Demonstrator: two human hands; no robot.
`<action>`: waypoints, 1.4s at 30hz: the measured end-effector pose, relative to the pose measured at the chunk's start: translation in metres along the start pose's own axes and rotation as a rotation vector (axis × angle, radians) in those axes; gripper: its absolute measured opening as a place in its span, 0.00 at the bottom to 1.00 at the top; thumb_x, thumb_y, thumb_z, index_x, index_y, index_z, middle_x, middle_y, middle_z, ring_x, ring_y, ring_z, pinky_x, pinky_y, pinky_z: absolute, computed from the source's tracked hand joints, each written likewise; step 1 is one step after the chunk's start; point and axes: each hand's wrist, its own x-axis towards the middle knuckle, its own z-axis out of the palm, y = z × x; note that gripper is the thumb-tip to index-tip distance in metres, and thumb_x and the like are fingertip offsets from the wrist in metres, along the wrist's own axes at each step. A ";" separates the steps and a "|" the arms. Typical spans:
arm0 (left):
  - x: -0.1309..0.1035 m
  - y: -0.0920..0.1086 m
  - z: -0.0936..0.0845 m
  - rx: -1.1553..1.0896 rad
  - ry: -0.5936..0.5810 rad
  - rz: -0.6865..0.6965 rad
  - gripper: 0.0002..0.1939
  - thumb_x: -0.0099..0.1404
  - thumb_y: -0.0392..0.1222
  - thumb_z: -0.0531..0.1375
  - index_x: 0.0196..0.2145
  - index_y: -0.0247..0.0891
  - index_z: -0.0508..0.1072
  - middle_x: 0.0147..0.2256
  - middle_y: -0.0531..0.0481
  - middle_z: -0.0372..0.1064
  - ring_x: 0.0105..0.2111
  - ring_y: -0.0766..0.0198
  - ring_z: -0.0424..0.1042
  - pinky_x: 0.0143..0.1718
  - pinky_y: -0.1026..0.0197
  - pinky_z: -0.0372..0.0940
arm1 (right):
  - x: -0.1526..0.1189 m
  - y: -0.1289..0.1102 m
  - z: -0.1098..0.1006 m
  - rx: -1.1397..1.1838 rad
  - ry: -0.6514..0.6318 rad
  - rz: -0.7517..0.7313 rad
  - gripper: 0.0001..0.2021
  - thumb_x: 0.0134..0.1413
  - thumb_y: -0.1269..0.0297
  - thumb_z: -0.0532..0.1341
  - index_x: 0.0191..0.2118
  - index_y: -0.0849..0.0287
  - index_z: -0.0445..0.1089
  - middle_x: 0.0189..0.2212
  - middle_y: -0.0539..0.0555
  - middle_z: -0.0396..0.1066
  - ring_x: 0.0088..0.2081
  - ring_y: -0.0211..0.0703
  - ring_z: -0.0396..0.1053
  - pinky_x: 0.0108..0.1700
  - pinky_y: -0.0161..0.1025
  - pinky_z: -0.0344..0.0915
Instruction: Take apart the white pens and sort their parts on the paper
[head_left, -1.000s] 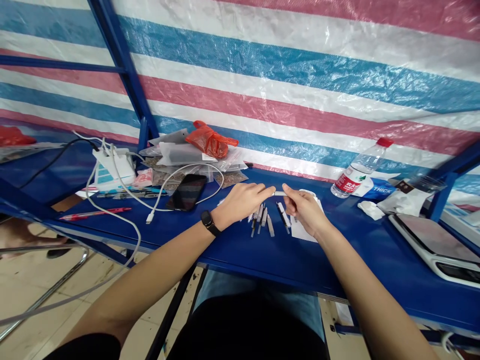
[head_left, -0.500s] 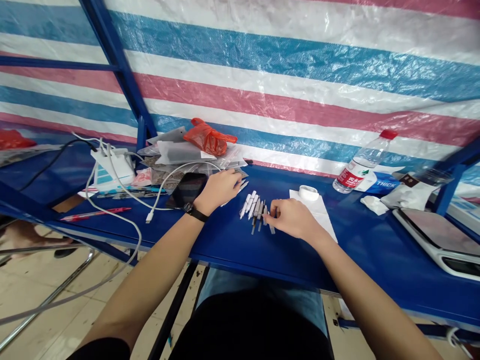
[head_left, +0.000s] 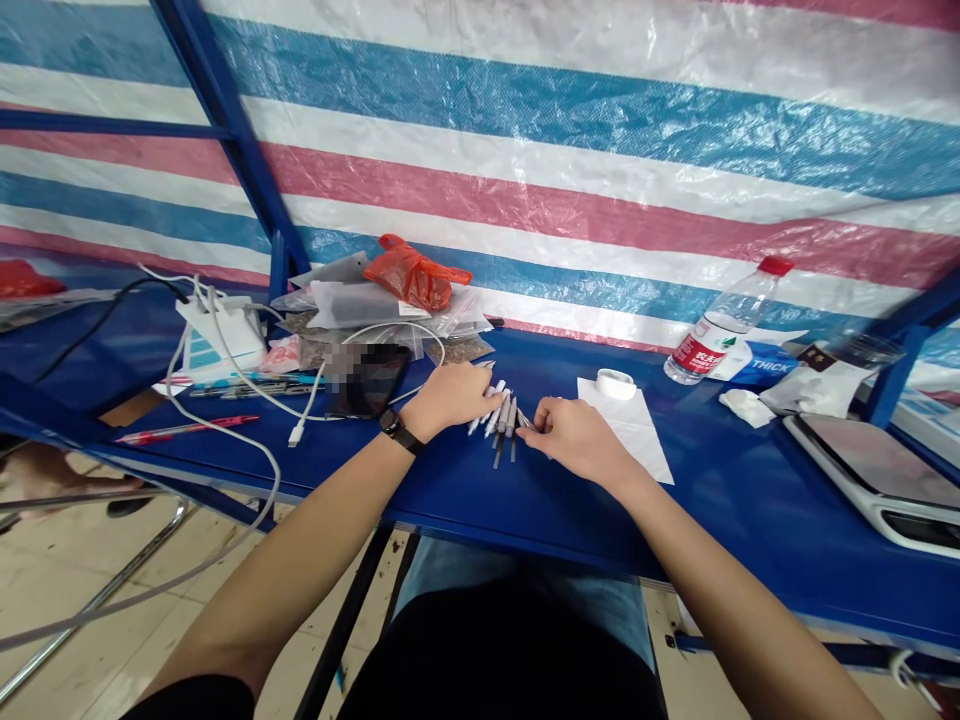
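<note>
Several slim white and grey pen-like tubes (head_left: 501, 412) lie side by side on the blue table, some with thin dark or clear tips pointing towards me. My left hand (head_left: 456, 394), with a black watch on its wrist, lies at the upper left of the row, fingers extended and thumb against the tubes. On the right side, my right hand (head_left: 571, 432) is closed in a pinch around a thin grey tube (head_left: 526, 424), mostly hidden by the fingers. Just beyond this hand, a white round lid-like piece (head_left: 615, 384) sits on a white paper sheet (head_left: 643, 436).
A phone (head_left: 369, 380), white cables, pens and plastic bags (head_left: 352, 303) crowd the left, with a red bag (head_left: 417, 272) on top. To the right stand a water bottle (head_left: 712, 335), crumpled tissue (head_left: 746, 407) and a scale (head_left: 885, 470). A striped tarp (head_left: 570, 210) hangs behind.
My left hand has come nearer and right, onto the edge of the tubes. My right hand has shifted slightly left, and the rightmost grey tube is now between its fingers.
</note>
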 end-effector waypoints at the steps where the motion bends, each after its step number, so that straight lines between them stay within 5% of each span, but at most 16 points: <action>1: 0.000 0.000 0.000 -0.012 -0.016 -0.001 0.17 0.72 0.50 0.54 0.35 0.37 0.77 0.33 0.41 0.79 0.37 0.49 0.80 0.34 0.58 0.67 | 0.001 0.002 -0.001 0.038 0.002 -0.005 0.15 0.57 0.59 0.66 0.24 0.53 0.62 0.24 0.52 0.74 0.29 0.47 0.71 0.31 0.39 0.55; 9: 0.001 0.000 -0.001 -0.071 -0.130 -0.012 0.18 0.74 0.51 0.53 0.42 0.35 0.76 0.41 0.39 0.80 0.45 0.46 0.79 0.40 0.55 0.70 | 0.006 0.006 -0.013 0.200 0.182 0.124 0.15 0.58 0.55 0.64 0.24 0.54 0.65 0.22 0.51 0.73 0.26 0.45 0.70 0.31 0.39 0.59; 14: 0.001 0.000 0.001 -0.070 -0.120 0.016 0.16 0.77 0.46 0.50 0.46 0.35 0.74 0.47 0.38 0.78 0.50 0.46 0.77 0.47 0.54 0.69 | 0.007 0.007 -0.012 0.107 0.157 0.154 0.18 0.58 0.56 0.64 0.21 0.54 0.62 0.17 0.50 0.69 0.24 0.45 0.70 0.30 0.38 0.57; 21: 0.001 0.002 0.001 -0.111 -0.011 -0.024 0.18 0.79 0.47 0.45 0.48 0.35 0.70 0.40 0.38 0.78 0.44 0.43 0.79 0.42 0.51 0.67 | 0.005 0.008 -0.010 0.031 0.091 0.113 0.19 0.61 0.53 0.62 0.21 0.54 0.62 0.19 0.51 0.70 0.24 0.44 0.69 0.29 0.38 0.58; 28: 0.002 0.000 0.002 -0.562 0.228 0.066 0.07 0.73 0.40 0.46 0.43 0.40 0.63 0.29 0.52 0.67 0.30 0.56 0.71 0.36 0.57 0.60 | -0.001 0.001 -0.002 -0.151 0.162 0.013 0.10 0.65 0.60 0.62 0.31 0.56 0.70 0.27 0.52 0.75 0.31 0.45 0.73 0.33 0.38 0.57; 34: -0.001 -0.002 0.002 -0.880 0.225 0.126 0.10 0.64 0.34 0.47 0.42 0.42 0.60 0.21 0.60 0.53 0.22 0.62 0.59 0.30 0.59 0.55 | -0.013 -0.030 0.004 -0.301 0.061 0.141 0.12 0.66 0.58 0.58 0.38 0.58 0.76 0.37 0.59 0.80 0.41 0.56 0.78 0.36 0.42 0.62; 42: 0.000 0.003 0.009 -1.171 0.228 0.346 0.15 0.76 0.41 0.45 0.58 0.43 0.53 0.33 0.56 0.64 0.24 0.69 0.68 0.30 0.63 0.66 | -0.008 -0.055 0.007 -0.318 -0.085 0.348 0.16 0.64 0.63 0.57 0.47 0.64 0.78 0.45 0.69 0.79 0.49 0.61 0.78 0.45 0.45 0.69</action>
